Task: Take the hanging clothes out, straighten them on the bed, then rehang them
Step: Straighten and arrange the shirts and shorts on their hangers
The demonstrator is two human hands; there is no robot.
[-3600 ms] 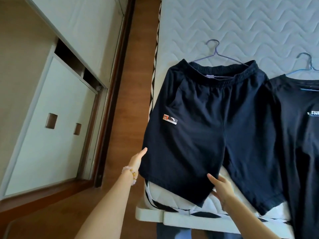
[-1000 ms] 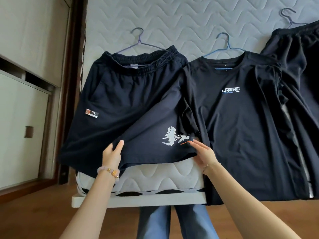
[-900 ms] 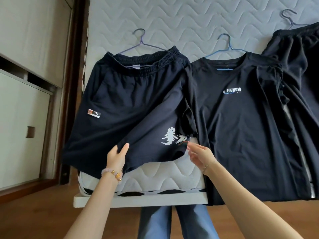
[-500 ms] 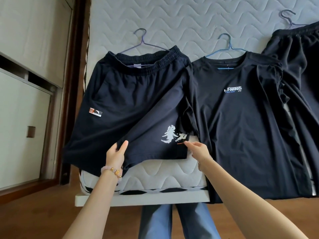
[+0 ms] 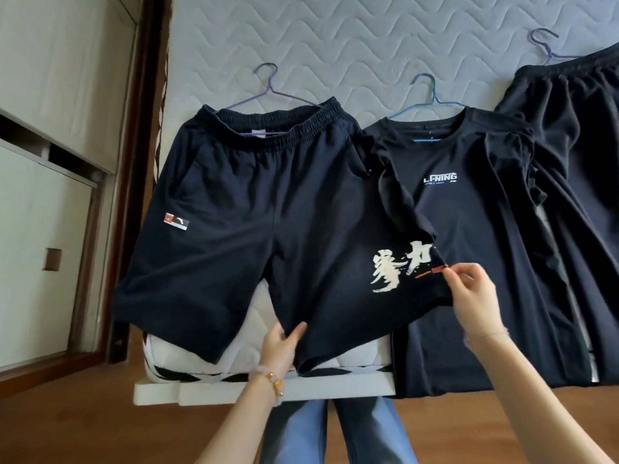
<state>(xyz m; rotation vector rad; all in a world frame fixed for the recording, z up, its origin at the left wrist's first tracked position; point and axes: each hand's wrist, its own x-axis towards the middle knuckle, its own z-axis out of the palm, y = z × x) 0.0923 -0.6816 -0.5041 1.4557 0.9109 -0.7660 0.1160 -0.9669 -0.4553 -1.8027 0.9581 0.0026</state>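
Dark navy shorts (image 5: 248,216) lie flat on the white quilted mattress (image 5: 351,45), still on a purple wire hanger (image 5: 268,90). Their right leg carries white calligraphy print (image 5: 398,269). My left hand (image 5: 279,346) grips the inner bottom hem of that leg. My right hand (image 5: 470,299) pinches its outer hem, where it meets a black T-shirt (image 5: 475,236) on a blue hanger (image 5: 430,95). The leg is stretched between both hands.
Another dark garment (image 5: 576,135) on a hanger lies at the far right. A white wardrobe (image 5: 43,195) with a dark wood frame stands to the left. Wooden floor (image 5: 67,413) runs along the bed's foot, and my legs in blue jeans (image 5: 338,433) stand against it.
Both hands have pulled the printed shorts leg outward and to the right, spreading it flatter. My right hand moved up and right along the hem; my left slid right to the inner hem.
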